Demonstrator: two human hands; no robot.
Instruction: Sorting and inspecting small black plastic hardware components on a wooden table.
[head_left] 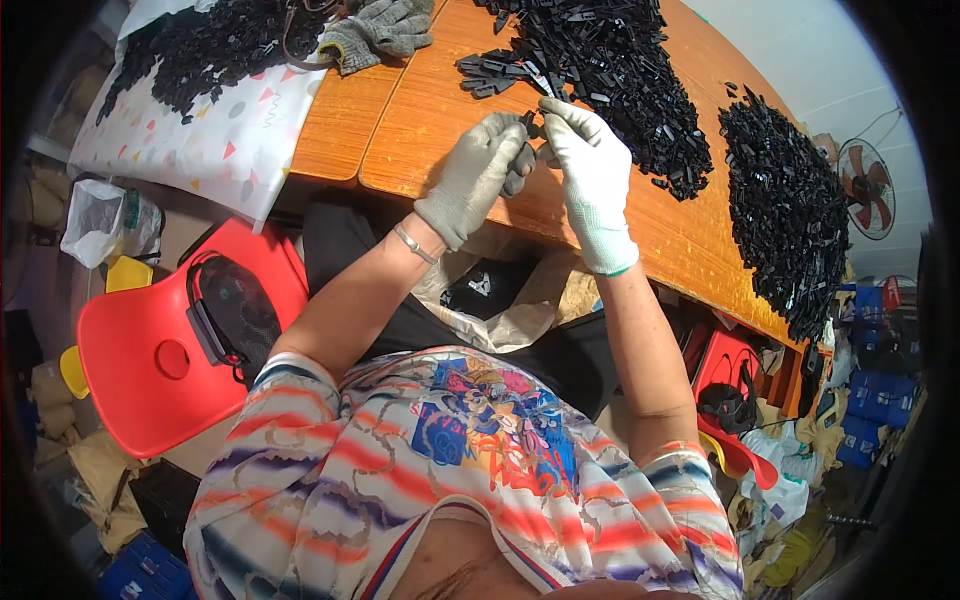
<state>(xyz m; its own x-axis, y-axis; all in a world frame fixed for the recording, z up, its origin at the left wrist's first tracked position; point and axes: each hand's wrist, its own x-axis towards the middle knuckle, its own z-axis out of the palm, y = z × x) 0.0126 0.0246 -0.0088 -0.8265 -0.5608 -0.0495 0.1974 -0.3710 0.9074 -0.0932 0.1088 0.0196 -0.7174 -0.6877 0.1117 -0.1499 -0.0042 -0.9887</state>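
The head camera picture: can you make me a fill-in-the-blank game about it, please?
1. The person's left hand and right hand both wear pale fabric ____.
2. Small shiny black plastic pieces lie in heaps on the orange-brown wooden ____.
3. The smooth plastic chair with a round hole, at the left, is coloured ____.
4. The round fan with red-brown blades is near the picture's ____ edge.

Missing words: gloves; table; red; right
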